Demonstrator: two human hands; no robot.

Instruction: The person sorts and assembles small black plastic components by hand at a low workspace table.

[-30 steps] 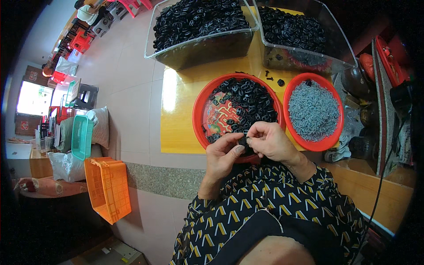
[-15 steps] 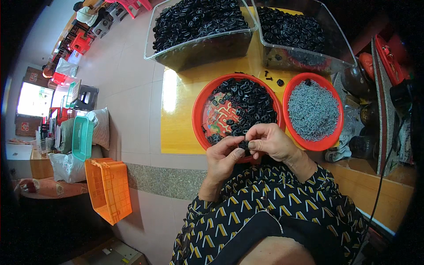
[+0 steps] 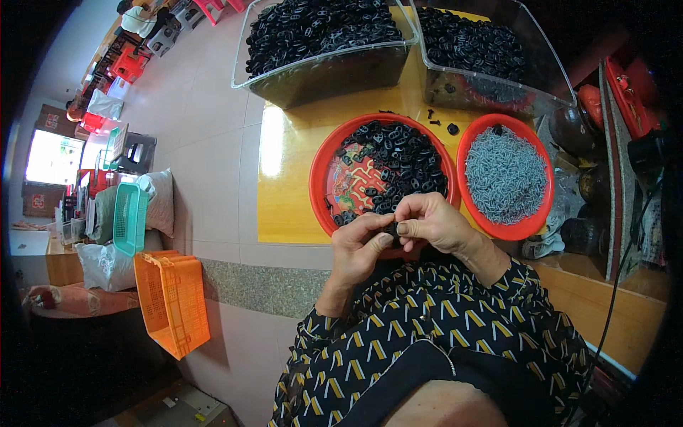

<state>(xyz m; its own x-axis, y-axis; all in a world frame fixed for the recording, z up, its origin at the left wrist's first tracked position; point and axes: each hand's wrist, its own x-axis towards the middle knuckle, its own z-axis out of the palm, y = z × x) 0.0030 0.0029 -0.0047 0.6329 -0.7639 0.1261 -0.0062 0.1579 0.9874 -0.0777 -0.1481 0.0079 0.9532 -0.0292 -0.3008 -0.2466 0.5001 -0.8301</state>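
My left hand and my right hand meet over the near rim of a red round tray. Between their pinched fingertips is a small black plastic part, mostly covered by the fingers. Many loose black oval two-holed plastic pieces lie in the tray, heaped toward its right side, over a patterned bottom. To the right, close to my right hand, a second red tray holds a pile of small silvery screws, with one black bit on top.
Two clear plastic bins, left and right, full of black pieces, stand at the yellow table's far side. A few black bits lie between bin and trays. An orange crate and a green basket are at left. A dark cable hangs at right.
The view has shifted slightly. Both hands stay together at the tray's near rim, their fingers moving only a little around the black part.
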